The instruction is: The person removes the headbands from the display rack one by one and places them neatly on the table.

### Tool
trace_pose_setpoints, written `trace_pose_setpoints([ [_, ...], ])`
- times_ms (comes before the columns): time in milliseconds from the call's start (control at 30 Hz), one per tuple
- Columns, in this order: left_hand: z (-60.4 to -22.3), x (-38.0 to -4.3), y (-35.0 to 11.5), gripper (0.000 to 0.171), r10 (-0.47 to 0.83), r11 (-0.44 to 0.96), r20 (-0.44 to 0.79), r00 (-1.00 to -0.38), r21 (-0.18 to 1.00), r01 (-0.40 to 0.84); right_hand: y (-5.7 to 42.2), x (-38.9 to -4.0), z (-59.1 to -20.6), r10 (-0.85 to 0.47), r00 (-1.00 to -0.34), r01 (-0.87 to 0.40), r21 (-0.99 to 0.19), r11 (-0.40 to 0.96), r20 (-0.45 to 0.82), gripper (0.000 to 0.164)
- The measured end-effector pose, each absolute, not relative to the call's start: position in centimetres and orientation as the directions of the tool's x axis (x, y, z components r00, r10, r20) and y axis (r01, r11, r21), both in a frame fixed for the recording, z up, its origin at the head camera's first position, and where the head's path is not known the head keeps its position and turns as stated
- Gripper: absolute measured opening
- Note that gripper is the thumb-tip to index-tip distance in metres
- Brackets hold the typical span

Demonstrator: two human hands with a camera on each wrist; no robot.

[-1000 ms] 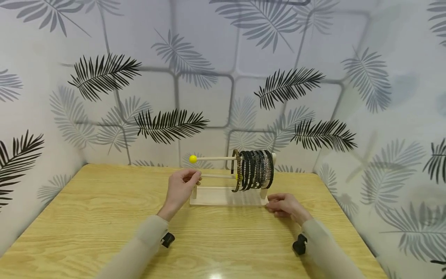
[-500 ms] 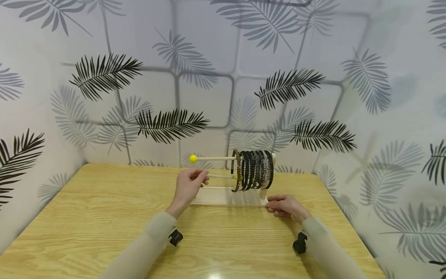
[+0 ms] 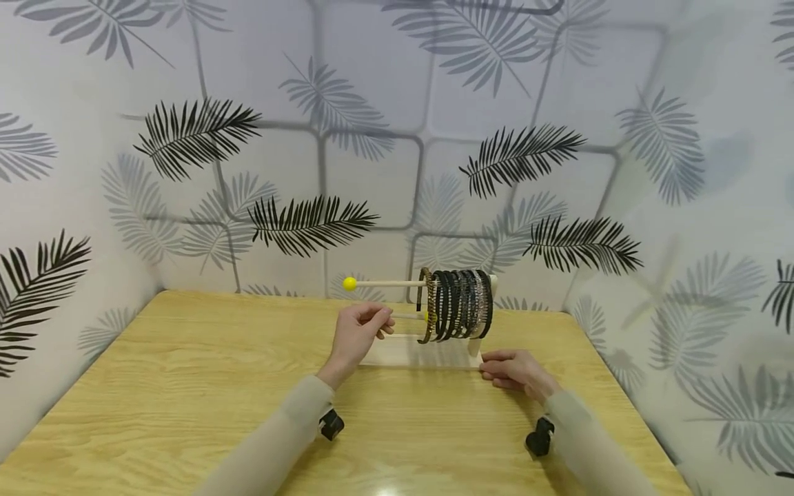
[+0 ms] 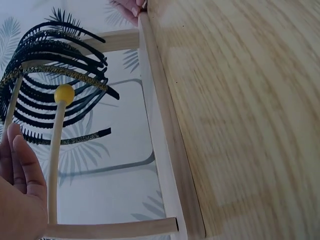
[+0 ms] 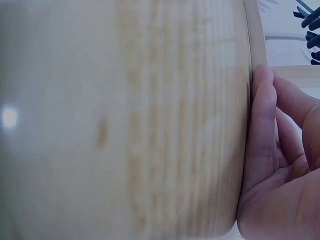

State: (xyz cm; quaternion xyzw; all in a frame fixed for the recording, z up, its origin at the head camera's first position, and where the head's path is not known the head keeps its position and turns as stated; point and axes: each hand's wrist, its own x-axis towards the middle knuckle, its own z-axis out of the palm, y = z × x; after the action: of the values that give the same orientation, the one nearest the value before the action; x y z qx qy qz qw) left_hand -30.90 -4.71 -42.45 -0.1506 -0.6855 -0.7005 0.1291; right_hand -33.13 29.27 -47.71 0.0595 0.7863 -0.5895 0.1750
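Observation:
A pale wooden headband stand (image 3: 409, 353) has two rods with yellow balls at their ends. Black and sparkly headbands (image 3: 462, 303) hang in a row at its right, around the upper rod (image 3: 393, 284). A gold-flecked headband (image 4: 65, 72) is the leftmost of them. My left hand (image 3: 358, 334) is beside the lower rod (image 4: 56, 150), left of the headbands. Its fingers look relaxed in the left wrist view, with nothing held there; the thumb is hidden in that view. With my right hand (image 3: 515, 372) I hold the right end of the stand's base, fingertips together at its corner.
The stand sits on a wood-grain table (image 3: 205, 386), near its back edge. Leaf-patterned wall covering (image 3: 372, 172) rises behind and along both sides. Each wrist wears a small black camera (image 3: 331, 424).
My left hand has moved right along the lower rod, closer to the headbands. My right hand stays at the base's end, and the headbands have not visibly moved.

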Motion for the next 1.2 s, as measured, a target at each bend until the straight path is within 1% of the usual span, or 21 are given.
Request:
trace_pose_setpoints([
  [200, -42.3, -30.8, -4.4, 0.019, 0.124, 0.028, 0.356, -0.926, 0.932, 0.362, 28.8, -33.1, -48.1, -0.100, -0.935, 0.301, -0.911, 0.282, -0.340, 0.049],
  [267, -42.2, -30.9, -3.9, 0.021, 0.139, 0.034, 0.344, -0.929, 0.936, 0.352, 29.0, -33.0, -48.1, -0.099, -0.936, 0.298, -0.911, 0.284, -0.337, 0.049],
  [533, -41.5, -31.2, -3.0, 0.025, 0.111, -0.057, 0.283, -0.953, 0.959, 0.279, 29.3, -32.8, -47.9, -0.096, -0.937, 0.298, -0.911, 0.284, -0.336, 0.048],
  [767, -41.1, -30.9, -2.2, 0.026, 0.125, -0.047, 0.263, -0.957, 0.965, 0.259, 29.1, -32.8, -48.0, -0.098, -0.939, 0.295, -0.917, 0.269, -0.331, 0.048],
  [967, -41.2, -31.2, -1.4, 0.033, 0.147, -0.053, 0.266, -0.953, 0.964, 0.261, 29.2, -32.8, -48.0, -0.092, -0.939, 0.297, -0.916, 0.270, -0.331, 0.047],
  [1100, -41.4, -31.4, -1.1, 0.031, 0.154, -0.043, 0.263, -0.952, 0.965, 0.259, 29.3, -32.9, -47.9, -0.118, -0.938, 0.285, -0.918, 0.275, -0.326, 0.048],
  [1200, -41.4, -31.3, -0.8, 0.031, 0.162, -0.042, 0.263, -0.951, 0.965, 0.260, 29.2, -32.9, -47.9, -0.114, -0.935, 0.298, -0.918, 0.264, -0.336, 0.048],
])
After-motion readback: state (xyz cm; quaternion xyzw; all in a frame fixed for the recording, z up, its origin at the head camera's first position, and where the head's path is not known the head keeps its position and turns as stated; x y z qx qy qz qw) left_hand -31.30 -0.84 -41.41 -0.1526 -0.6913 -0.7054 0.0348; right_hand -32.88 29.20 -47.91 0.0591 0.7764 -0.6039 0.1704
